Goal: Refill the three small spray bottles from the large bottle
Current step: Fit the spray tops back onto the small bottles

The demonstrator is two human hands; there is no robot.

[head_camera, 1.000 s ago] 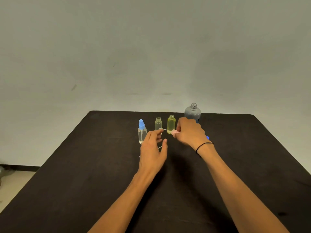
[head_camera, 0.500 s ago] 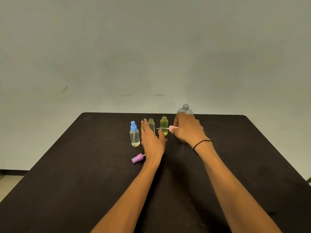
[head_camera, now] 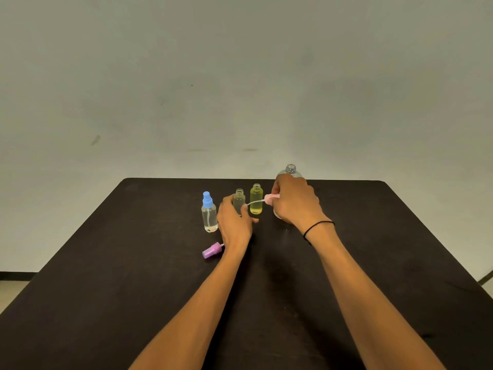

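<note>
Three small bottles stand in a row at the far middle of the black table [head_camera: 106,263]. The left one [head_camera: 209,217] is clear and has a blue spray cap. My left hand [head_camera: 234,222] grips the uncapped clear middle bottle [head_camera: 239,200]. Beside it stands an uncapped yellow bottle [head_camera: 256,200]. My right hand [head_camera: 294,202] holds a pink spray cap [head_camera: 270,198] whose thin tube points left toward the yellow bottle. Behind that hand, the large clear bottle [head_camera: 291,170] shows only its open threaded neck.
A purple spray cap [head_camera: 212,251] lies on its side on the table, left of my left wrist. A plain pale wall rises behind the table's far edge. A black band circles my right wrist.
My left hand has moved forward and closed around the middle bottle. My right hand still holds the pink cap in about the same place.
</note>
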